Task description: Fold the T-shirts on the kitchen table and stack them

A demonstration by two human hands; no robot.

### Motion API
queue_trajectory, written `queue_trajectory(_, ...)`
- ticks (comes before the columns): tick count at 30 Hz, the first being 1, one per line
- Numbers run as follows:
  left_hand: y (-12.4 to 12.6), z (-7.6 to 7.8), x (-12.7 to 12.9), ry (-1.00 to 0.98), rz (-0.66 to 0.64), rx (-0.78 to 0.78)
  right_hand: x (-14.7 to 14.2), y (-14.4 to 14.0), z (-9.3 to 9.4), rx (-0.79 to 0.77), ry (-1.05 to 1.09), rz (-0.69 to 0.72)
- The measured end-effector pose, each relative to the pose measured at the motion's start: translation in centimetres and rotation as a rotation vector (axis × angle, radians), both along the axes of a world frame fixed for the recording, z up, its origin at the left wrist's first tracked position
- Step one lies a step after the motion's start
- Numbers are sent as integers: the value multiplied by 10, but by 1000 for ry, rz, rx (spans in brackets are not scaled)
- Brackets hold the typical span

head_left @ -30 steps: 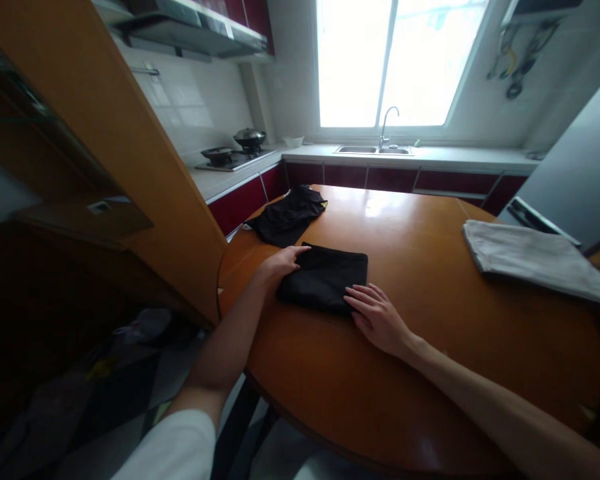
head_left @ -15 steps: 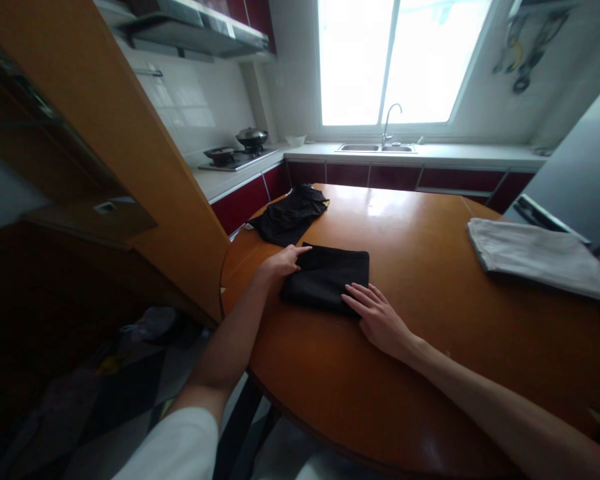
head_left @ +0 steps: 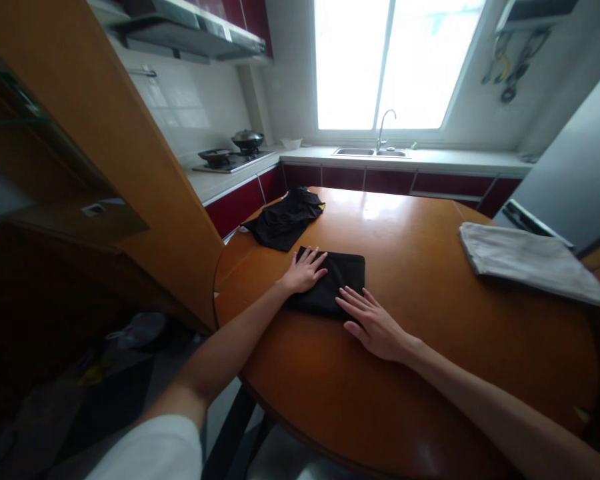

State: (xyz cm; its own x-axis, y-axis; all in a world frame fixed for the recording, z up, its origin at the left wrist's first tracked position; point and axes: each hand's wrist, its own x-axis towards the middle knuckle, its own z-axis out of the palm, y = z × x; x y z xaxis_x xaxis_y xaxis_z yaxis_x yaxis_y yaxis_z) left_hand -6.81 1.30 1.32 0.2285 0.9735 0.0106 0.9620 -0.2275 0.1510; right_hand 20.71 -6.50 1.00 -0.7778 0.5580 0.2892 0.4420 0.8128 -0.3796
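Observation:
A folded black garment [head_left: 341, 279] lies on the round wooden table [head_left: 420, 320]. My left hand [head_left: 306, 270] rests flat on the garment's left half, fingers spread. At the garment's near right corner my right hand [head_left: 369, 321] lies palm down, its fingertips on the cloth and its palm on the table. Neither hand grips anything.
A crumpled black garment [head_left: 283, 218] lies at the table's far left edge. A folded grey cloth [head_left: 525, 261] sits at the right. A tall wooden cabinet [head_left: 105, 133] stands to the left. The kitchen counter with a stove [head_left: 230, 157] and sink [head_left: 370, 152] runs behind.
My left hand has moved from the garment's left edge onto its top and now lies flat. My right hand has shifted slightly further onto the cloth.

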Motion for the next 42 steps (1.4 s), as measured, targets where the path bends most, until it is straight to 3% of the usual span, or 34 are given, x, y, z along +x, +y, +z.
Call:
queue_trajectory(6, 2, -9, -3, 1, -3, 108, -44, 44, 23, -42, 40, -361)
queue_trajectory(11, 8, -12, -8, 49, -9, 131, -66, 86, 8, -160, -67, -484)
queue_trajectory(16, 9, -12, -8, 60, 0, 124, -62, 91, -9, -206, -101, -476)
queue_trajectory(24, 5, -7, -4, -2, 19, 88, -52, 98, -6, -270, -142, -673)
queue_trajectory(27, 4, -5, -4, -48, 17, 55, -31, 104, -2, -264, -27, -744)
queue_trajectory(29, 2, -1, -5, -80, 13, 39, -16, 105, 3, -266, 169, -760)
queue_trajectory(32, -8, 12, 2, -107, 34, 178, -1, 97, 10, -600, 516, -768)
queue_trajectory(35, -21, 30, 25, -146, -21, 360, 1, 84, 13, -987, 639, -729)
queue_trajectory(38, -28, 43, 59, -258, -189, 228, -2, 73, 16, -1116, 660, -690)
queue_trajectory(40, -27, 41, 79, -326, -258, 77, -1, 68, 20, -1179, 676, -665)
queue_trajectory(42, -23, 33, 92, -363, -238, -4, 1, 67, 25, -1263, 701, -643)
